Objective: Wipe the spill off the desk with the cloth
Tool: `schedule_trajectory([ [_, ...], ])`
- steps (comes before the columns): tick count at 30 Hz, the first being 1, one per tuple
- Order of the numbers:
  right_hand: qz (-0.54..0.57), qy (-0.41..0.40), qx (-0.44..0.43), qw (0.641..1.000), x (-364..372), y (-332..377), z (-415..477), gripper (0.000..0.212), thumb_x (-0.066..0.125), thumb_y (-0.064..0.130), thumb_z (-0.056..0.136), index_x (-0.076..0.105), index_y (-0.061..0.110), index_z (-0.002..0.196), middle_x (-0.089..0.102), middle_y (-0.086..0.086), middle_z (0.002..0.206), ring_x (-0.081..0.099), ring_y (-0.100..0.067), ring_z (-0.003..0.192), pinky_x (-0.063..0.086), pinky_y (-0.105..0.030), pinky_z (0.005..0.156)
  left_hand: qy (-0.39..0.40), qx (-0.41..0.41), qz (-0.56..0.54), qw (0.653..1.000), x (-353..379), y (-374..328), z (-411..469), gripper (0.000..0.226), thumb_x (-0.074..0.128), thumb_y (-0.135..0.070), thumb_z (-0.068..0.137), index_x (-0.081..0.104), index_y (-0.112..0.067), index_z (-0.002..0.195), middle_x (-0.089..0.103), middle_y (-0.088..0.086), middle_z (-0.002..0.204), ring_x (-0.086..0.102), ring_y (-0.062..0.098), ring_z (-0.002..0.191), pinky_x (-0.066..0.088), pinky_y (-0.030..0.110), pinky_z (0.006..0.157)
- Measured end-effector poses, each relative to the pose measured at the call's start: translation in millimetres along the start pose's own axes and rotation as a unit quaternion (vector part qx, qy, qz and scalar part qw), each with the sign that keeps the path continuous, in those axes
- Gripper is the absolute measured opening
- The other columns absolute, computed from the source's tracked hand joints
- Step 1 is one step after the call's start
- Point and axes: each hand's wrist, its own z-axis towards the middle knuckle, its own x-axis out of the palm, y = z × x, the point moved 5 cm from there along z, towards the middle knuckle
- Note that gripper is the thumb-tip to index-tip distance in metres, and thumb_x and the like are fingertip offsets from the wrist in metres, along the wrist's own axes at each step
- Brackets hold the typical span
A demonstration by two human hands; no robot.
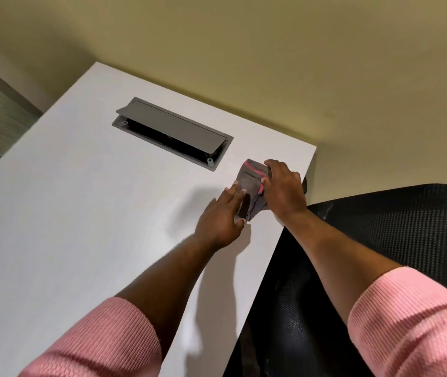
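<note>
A folded grey cloth with pink trim (249,186) lies on the white desk (80,213), just right of the grey cable hatch (173,131), whose lid stands ajar. Both hands are on the cloth. The left hand (222,216) lies mostly flat, fingers extended onto its near-left edge. The right hand (285,189) curls over its right side, thumb and fingertips pinching the fabric. A black mesh chair (394,224) stands right of the hatch, beyond the desk edge.

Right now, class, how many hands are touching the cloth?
2. The left hand presses the near left edge of the cloth; the right hand holds its right side, near the desk corner.
</note>
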Motion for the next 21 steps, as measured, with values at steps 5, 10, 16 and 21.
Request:
schedule_trajectory([
  [5, -0.063, 0.098, -0.035, 0.993, 27.3, -12.3, 10.5, 0.061, 0.068, 0.018, 0.095, 0.043, 0.014, 0.151, 0.04, -0.013, 0.162, 0.048, -0.037, 0.139, 0.042, -0.051, 0.112, 0.076, 0.005, 0.073, 0.994, 32.9, 8.4, 15.2, 0.083, 0.056, -0.042, 0.098, 0.008, -0.029, 0.165, -0.007, -0.003, 0.175, 0.003, 0.024, 0.161, 0.011, 0.051, 0.129],
  [10, -0.151, 0.189, -0.052, 0.969, 51.9, -26.5, 3.4, 0.063, 0.047, 0.04, 0.107, 0.027, 0.017, 0.162, 0.018, -0.009, 0.172, 0.019, -0.027, 0.158, 0.02, -0.049, 0.128, 0.093, 0.0, 0.089, 0.992, 47.3, 10.9, 21.3, 0.089, 0.055, -0.047, 0.098, -0.001, -0.03, 0.165, -0.013, 0.0, 0.174, -0.002, 0.028, 0.161, 0.009, 0.052, 0.129],
  [16, -0.161, 0.233, -0.046, 0.958, 56.8, -28.4, 6.2, 0.062, 0.035, 0.038, 0.11, 0.015, 0.019, 0.165, 0.005, -0.007, 0.175, 0.003, -0.025, 0.162, 0.005, -0.05, 0.13, 0.113, -0.013, 0.091, 0.989, 48.2, 9.6, 22.3, 0.089, 0.049, -0.056, 0.1, -0.008, -0.032, 0.164, -0.017, -0.001, 0.173, -0.008, 0.027, 0.161, 0.005, 0.054, 0.129],
  [21, -0.162, 0.219, -0.056, 0.961, 43.9, -22.4, 0.7, 0.068, 0.038, 0.044, 0.108, 0.013, 0.017, 0.165, 0.001, -0.007, 0.175, -0.002, -0.025, 0.162, 0.003, -0.052, 0.129, 0.082, -0.031, 0.065, 0.994, 36.8, 4.0, 15.1, 0.086, 0.033, -0.069, 0.101, -0.006, -0.026, 0.165, -0.014, 0.0, 0.173, -0.009, 0.022, 0.161, 0.0, 0.054, 0.128],
])
